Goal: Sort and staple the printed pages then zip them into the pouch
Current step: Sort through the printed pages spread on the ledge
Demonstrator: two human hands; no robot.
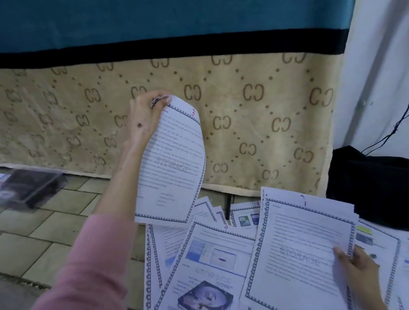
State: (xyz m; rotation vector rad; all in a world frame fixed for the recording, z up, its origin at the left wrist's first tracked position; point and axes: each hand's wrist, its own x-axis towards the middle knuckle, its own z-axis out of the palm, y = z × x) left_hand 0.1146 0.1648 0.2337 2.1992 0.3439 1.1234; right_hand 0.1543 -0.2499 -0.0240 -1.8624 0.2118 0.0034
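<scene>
We hold our left hand (146, 115) raised, fingers pinched closed on the top edge of a printed page (171, 163) marked with a red 3 in its corner. That sheet hangs curled from the grip, white with a blue-grey patterned border, lines of text and a faint "STORAGE" watermark across its middle. A pink sleeve (68, 292) covers the left forearm below the wrist.

Our right hand (356, 265) is lower and to the right, thumb on top, gripping the lower right edge of a small stack of pages (301, 251); the top sheet carries the same border and watermark and a red number near its top that we cannot read clearly.

Between and below the hands, loose pages (198, 270) lie fanned and overlapping on the tiled floor (29, 238), one of them showing a screenshot and a picture of a hard drive (206, 302). More sheets lie beyond the right hand. Far to the left of the left hand, a blurred dark transparent pouch (26, 188) rests on the floor, against a beige patterned cloth (243, 99).
</scene>
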